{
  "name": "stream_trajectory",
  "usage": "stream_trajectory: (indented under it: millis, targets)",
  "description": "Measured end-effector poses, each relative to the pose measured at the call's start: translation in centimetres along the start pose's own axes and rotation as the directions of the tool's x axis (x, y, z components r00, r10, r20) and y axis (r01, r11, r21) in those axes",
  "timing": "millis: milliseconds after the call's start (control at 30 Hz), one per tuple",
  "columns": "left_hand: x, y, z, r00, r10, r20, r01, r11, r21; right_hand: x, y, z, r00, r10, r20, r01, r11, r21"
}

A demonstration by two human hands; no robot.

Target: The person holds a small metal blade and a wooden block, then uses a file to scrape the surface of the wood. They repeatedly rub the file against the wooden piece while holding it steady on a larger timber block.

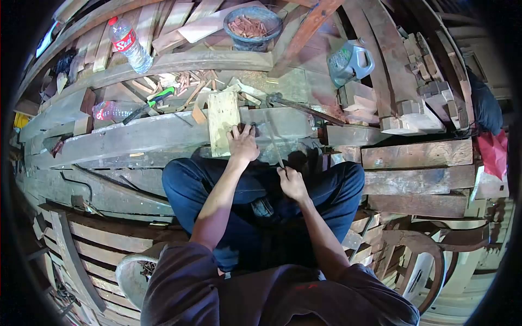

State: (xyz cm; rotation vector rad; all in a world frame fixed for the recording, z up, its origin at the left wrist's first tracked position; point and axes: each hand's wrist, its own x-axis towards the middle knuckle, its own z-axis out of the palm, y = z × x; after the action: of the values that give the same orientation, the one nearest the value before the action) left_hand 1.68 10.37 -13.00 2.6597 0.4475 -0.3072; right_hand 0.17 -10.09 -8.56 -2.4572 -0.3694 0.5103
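Note:
My left hand (243, 144) rests on a short pale wooden board (222, 117), its bent fingers gripping the board near its right edge. The board lies across a grey timber beam (157, 137), its near end by my lap. In my right hand (293, 185), closed above my right thigh, is the lower end of a long thin blade-like tool (273, 140). This tool points away from me, to the right of the board and apart from it. Its exact kind cannot be made out.
Wood offcuts (190, 87) and a green-handled tool (161, 96) lie beyond the beam. A long metal bar (307, 108) is at right. Around them are a water bottle (130, 46), a lying bottle (113, 111), a bucket of wood pieces (231, 33), a jug (342, 68) and stacked blocks (361, 103).

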Motion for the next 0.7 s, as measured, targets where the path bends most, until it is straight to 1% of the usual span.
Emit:
stream_trajectory:
  millis: [67,100,167,200,233,267,300,367,400,467,500,533,633,667,700]
  targets:
    - [-0.1,-0.3,0.2,0.999,0.022,-0.042,-0.022,0.999,-0.023,-0.6,-0.9,-0.5,0.997,0.069,-0.030,-0.067,0.995,0.069]
    - [0.1,-0.7,-0.2,0.997,0.047,-0.057,-0.052,0.995,-0.081,-0.7,-0.9,-0.7,0.996,0.072,-0.049,-0.064,0.988,0.140]
    - [0.9,-1.4,0.3,0.967,0.013,-0.253,-0.056,0.985,-0.164,0.3,2.4,0.4,0.994,0.036,-0.103,-0.010,0.968,0.250]
    - [0.9,-1.7,0.1,0.937,-0.040,-0.348,-0.018,0.987,-0.162,0.5,2.8,0.4,0.994,0.108,-0.033,-0.087,0.916,0.391]
    - [0.7,-1.7,-1.1,0.894,-0.090,-0.440,0.019,0.987,-0.162,0.7,2.8,0.0,0.996,0.074,-0.047,-0.049,0.912,0.406]
    - [0.3,-1.9,-2.3,0.916,-0.170,-0.363,0.134,0.983,-0.122,1.0,2.7,-0.5,0.991,0.133,-0.007,-0.116,0.887,0.446]
    - [0.1,-2.3,-2.4,0.920,-0.227,-0.319,0.208,0.974,-0.091,1.2,2.5,-1.2,0.981,0.190,0.035,-0.183,0.857,0.482]
    - [0.0,-3.4,-2.3,0.909,-0.346,-0.233,0.352,0.936,-0.019,1.7,2.9,-1.7,0.958,0.232,0.169,-0.287,0.726,0.625]
    - [-0.3,-3.2,-3.7,0.919,-0.385,-0.084,0.380,0.922,-0.071,1.9,3.2,-1.9,0.940,0.243,0.238,-0.340,0.649,0.680]
    - [-0.2,-2.9,-3.6,0.905,-0.425,-0.023,0.424,0.905,-0.038,2.3,3.4,-2.6,0.886,0.181,0.428,-0.463,0.417,0.782]
    - [-0.1,-2.7,-3.4,0.896,-0.444,0.008,0.445,0.896,-0.018,2.4,3.7,-2.8,0.850,0.130,0.510,-0.525,0.288,0.801]
    - [0.1,-2.6,-3.3,0.895,-0.446,0.025,0.447,0.894,-0.038,2.9,4.1,-2.9,0.800,0.085,0.594,-0.597,0.216,0.773]
    - [0.3,-2.1,-3.2,0.896,-0.443,0.002,0.443,0.896,0.029,3.5,4.2,-3.4,0.730,-0.087,0.678,-0.674,0.070,0.735]
    - [0.6,-2.2,-2.8,0.892,-0.451,-0.008,0.451,0.891,0.058,3.5,4.1,-3.6,0.697,-0.119,0.707,-0.708,0.047,0.705]
    - [0.7,-2.3,-2.5,0.894,-0.447,-0.031,0.448,0.892,0.063,3.5,3.9,-3.9,0.693,-0.129,0.709,-0.713,0.022,0.701]
